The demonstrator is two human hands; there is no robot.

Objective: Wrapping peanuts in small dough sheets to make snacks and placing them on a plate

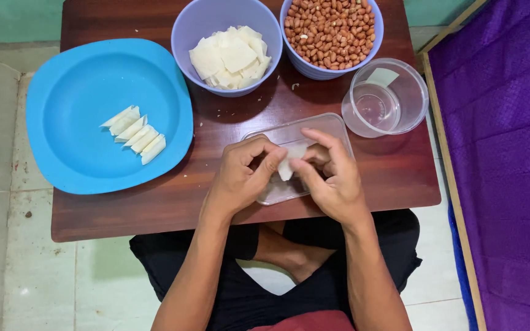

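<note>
I am pinching a thin white wrapper (287, 164) between my left hand (243, 175) and right hand (331, 178), above the clear lid (332, 125); it looks light, limp, tear-prone, possibly damp, so I am gripping its edges.

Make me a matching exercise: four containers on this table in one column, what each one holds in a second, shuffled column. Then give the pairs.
Column one:
1. blue plate
2. left purple bowl
3. right purple bowl
4. round clear container

Column two:
A. peanuts
B. a row of folded white wrappers
C. a little clear liquid
D. a pile of flat white wrapper squares

Pairs: 1-B, 2-D, 3-A, 4-C
</note>
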